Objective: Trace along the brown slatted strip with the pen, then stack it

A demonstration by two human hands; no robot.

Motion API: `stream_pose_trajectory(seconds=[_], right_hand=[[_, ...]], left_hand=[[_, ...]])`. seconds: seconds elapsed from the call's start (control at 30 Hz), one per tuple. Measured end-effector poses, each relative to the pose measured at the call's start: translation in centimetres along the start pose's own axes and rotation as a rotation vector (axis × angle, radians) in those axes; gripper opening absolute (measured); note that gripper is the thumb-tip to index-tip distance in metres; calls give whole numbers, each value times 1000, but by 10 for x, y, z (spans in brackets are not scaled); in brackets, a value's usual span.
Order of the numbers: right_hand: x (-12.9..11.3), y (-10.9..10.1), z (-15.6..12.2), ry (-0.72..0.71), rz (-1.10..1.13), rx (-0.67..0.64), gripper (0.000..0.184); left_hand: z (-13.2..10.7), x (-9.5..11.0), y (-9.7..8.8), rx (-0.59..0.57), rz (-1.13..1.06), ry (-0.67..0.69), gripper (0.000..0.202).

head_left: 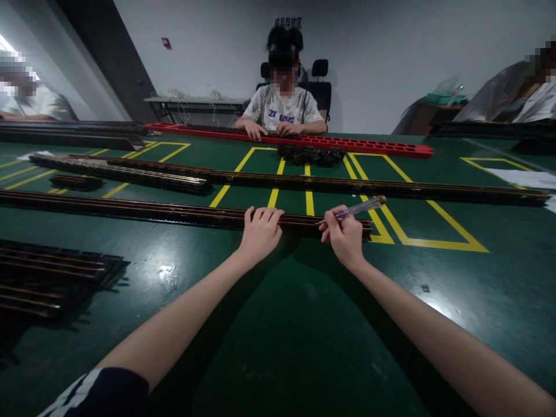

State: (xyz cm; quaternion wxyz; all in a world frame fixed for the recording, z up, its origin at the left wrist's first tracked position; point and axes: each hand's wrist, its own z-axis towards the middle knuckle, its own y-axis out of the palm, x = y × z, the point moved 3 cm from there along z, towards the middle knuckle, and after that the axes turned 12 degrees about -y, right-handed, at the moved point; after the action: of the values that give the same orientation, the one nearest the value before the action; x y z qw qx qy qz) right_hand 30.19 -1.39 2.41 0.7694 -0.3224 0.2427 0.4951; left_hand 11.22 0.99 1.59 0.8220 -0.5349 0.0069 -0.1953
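A long dark rail (130,209) with copper strips lies across the green table in front of me. My left hand (260,230) rests on it, fingers curled over its top edge. My right hand (344,234) is closed on a clear-handled screwdriver (356,208), whose tip points left at the rail just beside my left hand. The right end of the rail stops near my right hand.
More long dark rails (391,188) lie farther back, and a stack of them (52,272) sits at my left. Across the table a person has both hands on a long red perforated strip (369,145), with small black parts (310,154) nearby. Yellow lines (434,240) mark the table.
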Motion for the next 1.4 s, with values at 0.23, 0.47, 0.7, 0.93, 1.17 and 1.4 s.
stream_pose_trajectory(seconds=[0.23, 0.47, 0.7, 0.93, 1.17, 1.4], right_hand=[[-4, 2, 1, -8, -14, -39, 32], [-4, 3, 1, -8, -35, -45, 33], [-3, 1, 1, -6, -50, -16, 31], [-2, 1, 1, -4, -40, -21, 31], [-2, 1, 1, 1, -41, -37, 26], [-2, 1, 1, -11, -46, -19, 26]], left_hand=[[0, 2, -2, 51, 20, -13, 38], [1, -2, -5, 59, -4, -119, 44], [1, -3, -5, 68, -12, -126, 45], [1, -2, -6, 19, -60, -36, 43], [1, -3, -1, -7, -63, 19, 37], [3, -5, 6, -31, 10, 27, 39]])
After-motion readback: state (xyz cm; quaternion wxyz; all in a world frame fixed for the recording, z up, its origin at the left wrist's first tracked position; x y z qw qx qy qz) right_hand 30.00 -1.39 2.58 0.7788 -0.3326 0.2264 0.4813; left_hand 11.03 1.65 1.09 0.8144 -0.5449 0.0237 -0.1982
